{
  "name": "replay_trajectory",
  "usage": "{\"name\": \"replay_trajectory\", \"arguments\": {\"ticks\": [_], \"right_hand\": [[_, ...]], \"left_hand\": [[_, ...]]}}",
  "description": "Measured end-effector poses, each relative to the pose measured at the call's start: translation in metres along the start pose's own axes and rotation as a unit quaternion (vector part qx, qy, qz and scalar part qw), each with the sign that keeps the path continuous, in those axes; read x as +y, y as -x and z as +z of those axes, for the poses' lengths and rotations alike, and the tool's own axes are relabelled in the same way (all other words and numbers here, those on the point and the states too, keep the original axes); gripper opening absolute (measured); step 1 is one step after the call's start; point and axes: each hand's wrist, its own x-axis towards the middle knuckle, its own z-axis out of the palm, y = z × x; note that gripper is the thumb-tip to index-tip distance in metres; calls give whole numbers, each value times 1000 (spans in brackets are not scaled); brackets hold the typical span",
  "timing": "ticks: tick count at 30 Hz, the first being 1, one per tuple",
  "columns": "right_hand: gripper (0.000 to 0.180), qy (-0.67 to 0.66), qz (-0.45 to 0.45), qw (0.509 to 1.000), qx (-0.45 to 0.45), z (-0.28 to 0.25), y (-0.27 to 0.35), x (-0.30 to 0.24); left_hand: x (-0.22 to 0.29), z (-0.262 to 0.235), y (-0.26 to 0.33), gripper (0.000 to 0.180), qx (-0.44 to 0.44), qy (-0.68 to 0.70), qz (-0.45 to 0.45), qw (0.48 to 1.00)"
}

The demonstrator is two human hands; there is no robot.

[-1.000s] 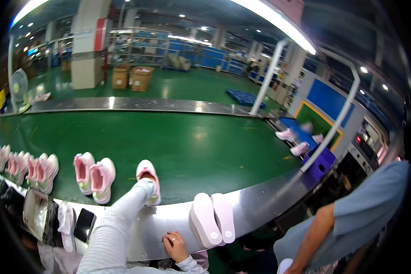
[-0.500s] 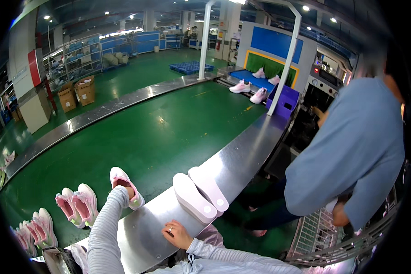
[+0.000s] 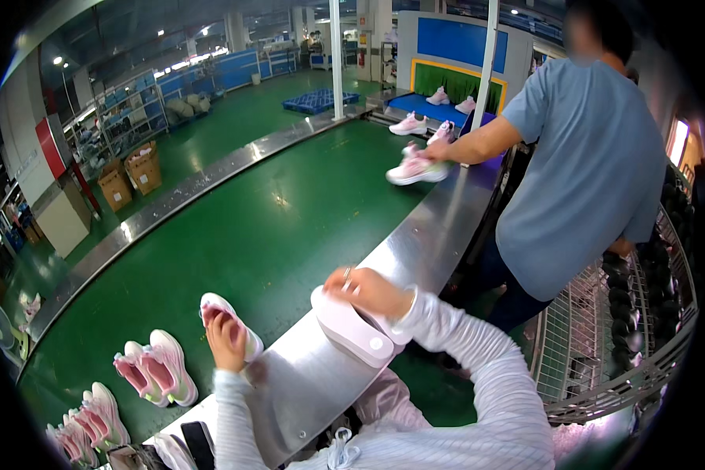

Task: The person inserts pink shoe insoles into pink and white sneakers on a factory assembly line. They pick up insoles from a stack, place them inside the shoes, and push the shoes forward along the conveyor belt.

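My left hand (image 3: 225, 342) is closed on the collar of a pale pink sneaker (image 3: 248, 337), its fingers in the foot opening. The sneaker rests on the green belt (image 3: 282, 243) beside the metal edge (image 3: 290, 392). Over the far ends of two thick, pale pink shoe soles (image 3: 351, 333) my right hand (image 3: 368, 291) is bent. It wears a ring, and its blurred fingertips do not show whether they grip a sole. The soles lie side by side on the metal edge, each with a round white spot at its near end.
Several pink sneakers (image 3: 160, 368) stand along the belt at left. A co-worker in a blue shirt (image 3: 580, 164) holds a sneaker (image 3: 417, 166) over the belt's far end. Wire racks (image 3: 580, 345) stand at right. A dark phone (image 3: 198, 445) lies near the front.
My right hand has risen from the metal edge to the soles. More of my left hand shows at the sneaker's opening. The co-worker has turned and reached a sneaker over the belt.
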Motion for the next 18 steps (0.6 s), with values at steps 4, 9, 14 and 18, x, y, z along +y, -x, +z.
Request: {"name": "replay_trajectory", "arguments": {"ticks": [4,9,14,18], "right_hand": [[22,62,59,988,125,-71,-67,52],[23,386,98,902,169,-155,-135,172],[51,475,129,841,224,-182,-175,283],[64,354,43,929,98,-197,-181,362]], "left_hand": [[12,15,42,49,69,100,-101,987],[21,13,32,66,74,95,-127,985],[19,0,36,61,91,100,-110,985],[9,2,49,61,52,56,-114,991]]}}
